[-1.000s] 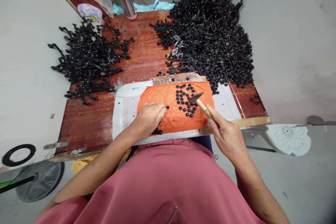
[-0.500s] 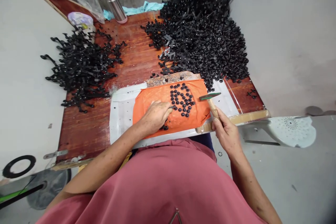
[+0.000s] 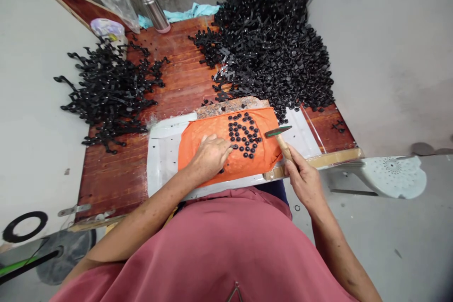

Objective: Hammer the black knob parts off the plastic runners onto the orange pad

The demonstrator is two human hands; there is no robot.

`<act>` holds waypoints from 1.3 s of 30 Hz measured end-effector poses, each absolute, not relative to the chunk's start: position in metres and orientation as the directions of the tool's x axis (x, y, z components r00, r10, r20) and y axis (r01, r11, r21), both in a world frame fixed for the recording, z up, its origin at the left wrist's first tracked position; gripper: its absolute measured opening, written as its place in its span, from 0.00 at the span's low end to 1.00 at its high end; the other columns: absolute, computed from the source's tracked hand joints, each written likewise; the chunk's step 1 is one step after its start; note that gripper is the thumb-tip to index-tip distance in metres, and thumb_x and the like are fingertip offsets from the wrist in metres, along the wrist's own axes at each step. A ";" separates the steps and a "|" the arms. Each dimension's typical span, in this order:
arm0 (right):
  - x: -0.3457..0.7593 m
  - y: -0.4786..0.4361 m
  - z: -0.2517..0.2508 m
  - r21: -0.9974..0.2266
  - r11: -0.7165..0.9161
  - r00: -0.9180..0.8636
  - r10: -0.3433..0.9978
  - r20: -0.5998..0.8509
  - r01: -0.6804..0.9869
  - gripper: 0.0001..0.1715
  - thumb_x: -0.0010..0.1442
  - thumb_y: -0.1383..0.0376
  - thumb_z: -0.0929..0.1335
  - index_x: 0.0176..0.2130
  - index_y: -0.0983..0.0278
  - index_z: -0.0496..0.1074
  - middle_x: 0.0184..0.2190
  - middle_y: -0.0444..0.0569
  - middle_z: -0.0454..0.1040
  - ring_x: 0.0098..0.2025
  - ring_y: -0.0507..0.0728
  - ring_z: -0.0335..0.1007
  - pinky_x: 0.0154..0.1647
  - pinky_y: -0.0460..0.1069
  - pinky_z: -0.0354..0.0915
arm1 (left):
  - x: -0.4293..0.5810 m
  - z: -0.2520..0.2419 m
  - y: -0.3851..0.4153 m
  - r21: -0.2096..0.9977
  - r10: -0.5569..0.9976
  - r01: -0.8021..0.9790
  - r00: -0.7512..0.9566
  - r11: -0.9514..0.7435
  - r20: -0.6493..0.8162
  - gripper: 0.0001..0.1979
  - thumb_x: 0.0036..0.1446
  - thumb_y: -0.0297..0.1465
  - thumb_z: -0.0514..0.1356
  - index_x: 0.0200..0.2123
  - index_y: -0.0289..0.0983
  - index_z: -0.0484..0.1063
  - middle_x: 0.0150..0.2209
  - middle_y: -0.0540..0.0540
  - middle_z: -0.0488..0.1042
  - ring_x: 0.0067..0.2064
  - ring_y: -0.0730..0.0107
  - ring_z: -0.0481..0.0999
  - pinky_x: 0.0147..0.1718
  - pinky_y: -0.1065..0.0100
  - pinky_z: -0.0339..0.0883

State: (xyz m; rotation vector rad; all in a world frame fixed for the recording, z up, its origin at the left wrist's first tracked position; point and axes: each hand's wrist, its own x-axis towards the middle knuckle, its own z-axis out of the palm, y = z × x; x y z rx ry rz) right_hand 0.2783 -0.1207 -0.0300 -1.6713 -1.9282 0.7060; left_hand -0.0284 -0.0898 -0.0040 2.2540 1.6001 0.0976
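My right hand (image 3: 304, 179) is wrapped round the wooden handle of a small hammer (image 3: 278, 132) with a dark green head, held over the right side of an orange cloth (image 3: 198, 137). On the cloth rests my left hand (image 3: 212, 155), its thumb and forefinger pinched together at a small black piece (image 3: 234, 146); my fingers hide most of it. Just to the right of those fingertips lie several small round black pieces (image 3: 245, 133), some in loose rows. Another black piece (image 3: 222, 170) shows partly from under my left palm.
Behind the cloth at the right rises a large heap of black parts (image 3: 272, 47). A smaller heap of joined black strips (image 3: 109, 85) lies on the wooden table (image 3: 180, 75) at left. A steel flask (image 3: 155, 12) stands at the back; a pale stool (image 3: 396, 177) is at the right.
The hammer has shifted slightly left with my right hand. My left hand has moved a little to the right, covering more of the black pieces by its palm.
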 end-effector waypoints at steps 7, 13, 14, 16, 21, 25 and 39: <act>0.258 -0.129 0.017 -0.555 0.276 -0.326 0.945 0.009 0.785 0.29 0.75 0.61 0.63 0.72 0.55 0.68 0.52 0.51 0.85 0.44 0.61 0.85 0.43 0.53 0.77 | -0.024 -0.001 -0.085 0.328 0.923 0.903 0.345 -0.277 -0.170 0.19 0.74 0.35 0.51 0.36 0.36 0.79 0.36 0.38 0.82 0.40 0.56 0.73 0.45 0.55 0.60; 0.237 -0.129 0.023 -0.513 0.380 -0.424 0.905 0.034 0.770 0.35 0.76 0.66 0.59 0.77 0.56 0.56 0.50 0.53 0.85 0.44 0.60 0.84 0.48 0.54 0.77 | -0.024 -0.004 -0.084 0.356 0.925 0.890 0.353 -0.286 -0.138 0.18 0.74 0.34 0.52 0.34 0.37 0.78 0.36 0.39 0.82 0.40 0.57 0.74 0.45 0.56 0.61; 0.235 -0.129 0.021 -0.469 0.389 -0.431 0.902 0.020 0.793 0.34 0.76 0.66 0.60 0.77 0.56 0.58 0.46 0.53 0.85 0.41 0.61 0.84 0.44 0.53 0.77 | -0.024 -0.005 -0.085 0.361 0.925 0.888 0.354 -0.286 -0.138 0.17 0.73 0.34 0.52 0.35 0.37 0.78 0.36 0.39 0.81 0.40 0.56 0.74 0.45 0.56 0.61; 0.233 -0.129 0.017 -0.394 0.414 -0.454 0.891 -0.012 0.821 0.33 0.75 0.67 0.60 0.75 0.57 0.62 0.40 0.52 0.85 0.34 0.60 0.82 0.37 0.52 0.76 | -0.025 -0.007 -0.086 0.374 0.923 0.882 0.357 -0.285 -0.141 0.17 0.73 0.33 0.53 0.35 0.36 0.77 0.36 0.39 0.81 0.40 0.56 0.74 0.45 0.56 0.61; 0.231 -0.130 0.013 -0.417 0.408 -0.432 0.901 0.038 0.812 0.35 0.76 0.67 0.59 0.77 0.57 0.56 0.48 0.53 0.85 0.40 0.59 0.83 0.41 0.51 0.76 | -0.027 -0.011 -0.088 0.393 0.929 0.875 0.351 -0.281 -0.116 0.17 0.73 0.33 0.52 0.34 0.37 0.76 0.35 0.39 0.81 0.39 0.56 0.74 0.45 0.56 0.61; 0.229 -0.127 0.014 -0.324 0.412 -0.454 0.889 -0.065 0.852 0.35 0.74 0.67 0.60 0.76 0.56 0.60 0.39 0.51 0.85 0.32 0.60 0.81 0.32 0.50 0.72 | -0.028 -0.012 -0.086 0.405 0.928 0.872 0.351 -0.275 -0.126 0.17 0.73 0.34 0.53 0.35 0.37 0.77 0.34 0.39 0.81 0.39 0.56 0.75 0.44 0.56 0.62; 0.183 -0.095 0.012 -0.976 -0.197 -0.330 0.919 -0.217 0.093 0.16 0.62 0.51 0.73 0.41 0.60 0.74 0.21 0.36 0.66 0.20 0.50 0.59 0.20 0.45 0.58 | -0.027 0.024 -0.116 0.618 0.910 0.674 0.365 -0.405 0.198 0.14 0.71 0.42 0.56 0.45 0.38 0.74 0.47 0.38 0.79 0.50 0.55 0.75 0.54 0.53 0.67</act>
